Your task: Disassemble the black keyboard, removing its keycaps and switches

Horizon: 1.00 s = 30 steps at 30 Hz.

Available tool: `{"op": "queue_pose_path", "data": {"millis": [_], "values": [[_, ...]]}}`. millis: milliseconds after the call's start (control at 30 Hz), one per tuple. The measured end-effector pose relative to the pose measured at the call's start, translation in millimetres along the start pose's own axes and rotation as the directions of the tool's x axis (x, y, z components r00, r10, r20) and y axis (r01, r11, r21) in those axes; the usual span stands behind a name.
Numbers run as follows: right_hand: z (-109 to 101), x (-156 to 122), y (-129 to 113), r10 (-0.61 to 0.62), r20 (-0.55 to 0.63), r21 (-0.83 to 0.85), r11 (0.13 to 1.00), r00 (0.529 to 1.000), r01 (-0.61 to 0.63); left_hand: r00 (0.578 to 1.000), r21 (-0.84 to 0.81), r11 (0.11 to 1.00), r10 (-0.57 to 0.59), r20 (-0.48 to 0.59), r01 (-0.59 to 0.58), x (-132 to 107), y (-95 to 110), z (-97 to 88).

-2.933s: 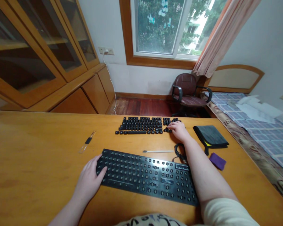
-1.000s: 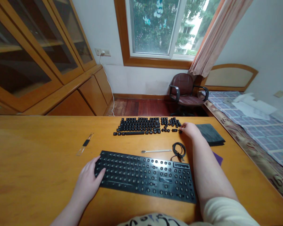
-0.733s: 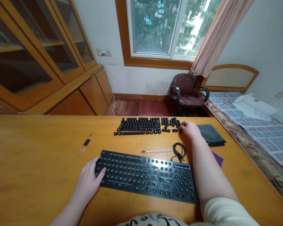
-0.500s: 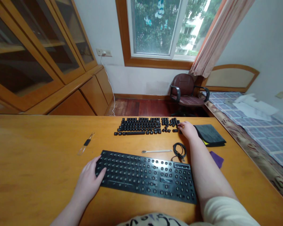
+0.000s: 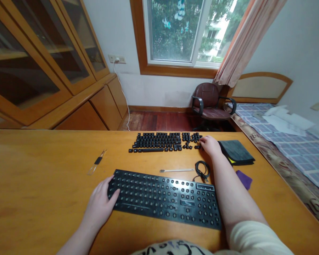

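Observation:
A black keyboard (image 5: pixel 159 196) stripped of its keycaps lies slightly slanted on the table, its bare switch sockets showing. Around its left end is my left hand (image 5: pixel 102 198), thumb on top and fingers along the far left edge. Beyond it, loose black keycaps (image 5: pixel 159 141) sit in keyboard-like rows, with smaller clusters to the right. My right hand (image 5: pixel 210 145) reaches to the right end of these clusters, fingertips pinched together on a small black keycap, mostly hidden by the fingers.
Between keyboard and keycaps lie a small white-handled brush (image 5: pixel 177 170) and a coiled black cable (image 5: pixel 202 170). A wire keycap puller (image 5: pixel 98 161) is at left. Folded dark cloth (image 5: pixel 238 151) and a purple cloth (image 5: pixel 244 179) lie right of my arm. The table (image 5: pixel 42 170) ends beyond the keycaps.
My right hand has shifted very slightly to the left and toward the far edge among the keycaps. My left hand and the keyboard have stayed put.

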State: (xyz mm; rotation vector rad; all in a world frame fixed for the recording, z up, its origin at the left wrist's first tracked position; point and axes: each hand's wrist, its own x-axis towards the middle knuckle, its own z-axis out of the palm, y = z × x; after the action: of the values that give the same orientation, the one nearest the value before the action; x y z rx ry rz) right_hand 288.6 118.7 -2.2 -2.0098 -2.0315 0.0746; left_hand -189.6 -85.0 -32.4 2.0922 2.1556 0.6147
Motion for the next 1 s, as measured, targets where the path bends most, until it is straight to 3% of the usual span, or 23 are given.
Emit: {"op": "queue_pose_path", "data": {"millis": [233,667,1000], "values": [[9,7,-15,-0.05,0.008,0.035,0.998,0.999,0.05,1.0,0.001,1.0,-0.006,0.006,0.006,0,1,-1.1],[5,8,-4,-0.089,0.072,0.029,0.996,0.993,0.087,1.0,-0.001,1.0,-0.01,0.0,0.01,0,1,-0.9],[5,5,-20,-0.144,0.012,-0.017,0.989,0.989,0.145,1.0,-0.001,1.0,-0.022,0.012,0.022,0,4,-4.2]]}}
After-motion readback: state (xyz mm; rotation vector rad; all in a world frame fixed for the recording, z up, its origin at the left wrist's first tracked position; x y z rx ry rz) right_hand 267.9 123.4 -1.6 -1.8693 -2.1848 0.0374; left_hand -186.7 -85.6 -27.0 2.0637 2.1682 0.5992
